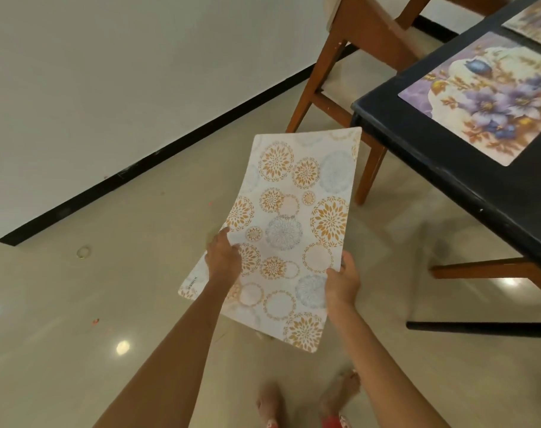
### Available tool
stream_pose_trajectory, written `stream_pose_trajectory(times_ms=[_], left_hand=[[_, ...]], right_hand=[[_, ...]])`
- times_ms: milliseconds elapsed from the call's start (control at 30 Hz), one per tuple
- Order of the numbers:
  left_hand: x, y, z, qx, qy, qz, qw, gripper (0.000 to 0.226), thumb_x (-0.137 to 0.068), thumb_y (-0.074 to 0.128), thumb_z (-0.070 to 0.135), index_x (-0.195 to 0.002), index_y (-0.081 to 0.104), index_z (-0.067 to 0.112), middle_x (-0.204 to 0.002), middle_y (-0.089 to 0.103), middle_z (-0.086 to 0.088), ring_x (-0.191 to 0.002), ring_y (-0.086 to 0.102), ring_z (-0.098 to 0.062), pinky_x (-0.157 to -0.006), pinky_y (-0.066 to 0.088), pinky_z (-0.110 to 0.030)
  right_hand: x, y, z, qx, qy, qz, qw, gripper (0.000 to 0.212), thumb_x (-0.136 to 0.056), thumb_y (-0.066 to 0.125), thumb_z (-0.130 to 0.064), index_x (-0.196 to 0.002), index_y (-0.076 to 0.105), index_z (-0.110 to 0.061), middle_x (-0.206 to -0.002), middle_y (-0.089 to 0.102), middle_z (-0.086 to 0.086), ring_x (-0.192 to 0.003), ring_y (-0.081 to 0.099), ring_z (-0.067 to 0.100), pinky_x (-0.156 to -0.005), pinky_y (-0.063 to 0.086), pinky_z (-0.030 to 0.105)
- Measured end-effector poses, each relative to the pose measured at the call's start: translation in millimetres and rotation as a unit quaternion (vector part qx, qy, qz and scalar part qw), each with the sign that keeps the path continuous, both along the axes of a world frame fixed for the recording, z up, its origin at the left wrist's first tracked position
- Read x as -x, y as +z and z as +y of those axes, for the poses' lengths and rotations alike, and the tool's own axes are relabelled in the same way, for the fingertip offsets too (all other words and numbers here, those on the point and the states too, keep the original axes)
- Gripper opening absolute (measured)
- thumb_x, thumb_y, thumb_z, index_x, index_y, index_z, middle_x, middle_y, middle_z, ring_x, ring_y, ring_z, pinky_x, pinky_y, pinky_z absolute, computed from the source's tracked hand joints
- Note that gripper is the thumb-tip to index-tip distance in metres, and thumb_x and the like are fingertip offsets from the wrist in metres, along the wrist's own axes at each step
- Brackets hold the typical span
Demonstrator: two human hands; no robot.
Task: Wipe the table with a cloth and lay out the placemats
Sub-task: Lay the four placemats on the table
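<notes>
Two bare arms reach forward, both hands on the circle-patterned placemat.

The left hand lies on the mat's left edge, fingers bent over its top face; the right hand grips its right edge, thumb on top. Both forearms are extended and converge toward the mat's near end. Two bare feet show below it.

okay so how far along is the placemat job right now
Done: one purple floral placemat lies flat on the black table, and the corner of a second placemat shows beyond it. In hand: the left hand and right hand hold a circle-patterned placemat over the floor, not yet laid. Wiping can't be judged; no cloth is in view.
</notes>
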State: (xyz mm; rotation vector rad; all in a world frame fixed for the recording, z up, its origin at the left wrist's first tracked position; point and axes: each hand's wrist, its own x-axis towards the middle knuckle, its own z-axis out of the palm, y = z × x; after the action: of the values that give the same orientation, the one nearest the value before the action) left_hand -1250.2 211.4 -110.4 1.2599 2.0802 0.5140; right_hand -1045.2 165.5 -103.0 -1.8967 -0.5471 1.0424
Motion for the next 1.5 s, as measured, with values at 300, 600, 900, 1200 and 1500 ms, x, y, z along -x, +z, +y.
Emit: stream_pose_trajectory(times_ms=[300,600,900,1200,1500], left_hand=[[-41,46,27,-0.012,0.033,0.094,0.995,0.056,-0.092,0.043,0.002,-0.145,0.027,0.008,-0.144,0.04,-0.015,-0.133,0.029,-0.035,-0.11,0.02,-0.048],[-133,90,61,-0.097,0.004,-0.052,0.994,0.028,-0.094,0.043,0.003,-0.121,0.051,0.007,-0.109,0.059,-0.009,-0.092,0.059,-0.026,-0.074,0.05,-0.041],[-298,130,88,-0.103,-0.038,-0.121,0.987,0.025,-0.095,0.045,0.004,-0.116,0.055,0.015,-0.098,0.06,0.003,-0.078,0.055,-0.014,-0.059,0.038,-0.027],[-461,144,125,-0.112,-0.117,-0.141,0.977,0.032,-0.094,0.045,0.003,-0.121,0.056,0.017,-0.11,0.064,-0.002,-0.09,0.06,-0.022,-0.07,0.047,-0.034],[-571,135,160,-0.09,-0.173,-0.106,0.975,0.031,-0.093,0.05,0.003,-0.121,0.055,0.014,-0.118,0.062,-0.01,-0.107,0.058,-0.03,-0.076,0.041,-0.035]], right_hand=[[-61,43,5,-0.095,-0.016,0.043,0.994,0.036,-0.094,0.045,0.01,-0.119,0.059,-0.01,-0.107,0.069,0.0,-0.099,0.066,0.011,-0.087,0.054,0.029],[-167,91,9,-0.13,-0.088,0.034,0.987,0.029,-0.096,0.048,0.005,-0.113,0.057,-0.017,-0.1,0.068,-0.004,-0.094,0.065,0.01,-0.075,0.054,0.029],[-310,130,17,-0.112,-0.191,-0.001,0.975,0.026,-0.098,0.051,-0.008,-0.123,0.056,-0.012,-0.1,0.065,0.001,-0.099,0.063,0.02,-0.084,0.053,0.039],[-452,149,26,-0.083,-0.285,-0.072,0.952,0.029,-0.095,0.058,-0.008,-0.123,0.059,-0.004,-0.113,0.065,0.012,-0.098,0.059,0.02,-0.083,0.047,0.034],[-539,149,44,-0.042,-0.363,-0.06,0.929,0.028,-0.089,0.065,-0.004,-0.117,0.066,-0.002,-0.106,0.069,0.012,-0.091,0.062,0.022,-0.087,0.053,0.04]])
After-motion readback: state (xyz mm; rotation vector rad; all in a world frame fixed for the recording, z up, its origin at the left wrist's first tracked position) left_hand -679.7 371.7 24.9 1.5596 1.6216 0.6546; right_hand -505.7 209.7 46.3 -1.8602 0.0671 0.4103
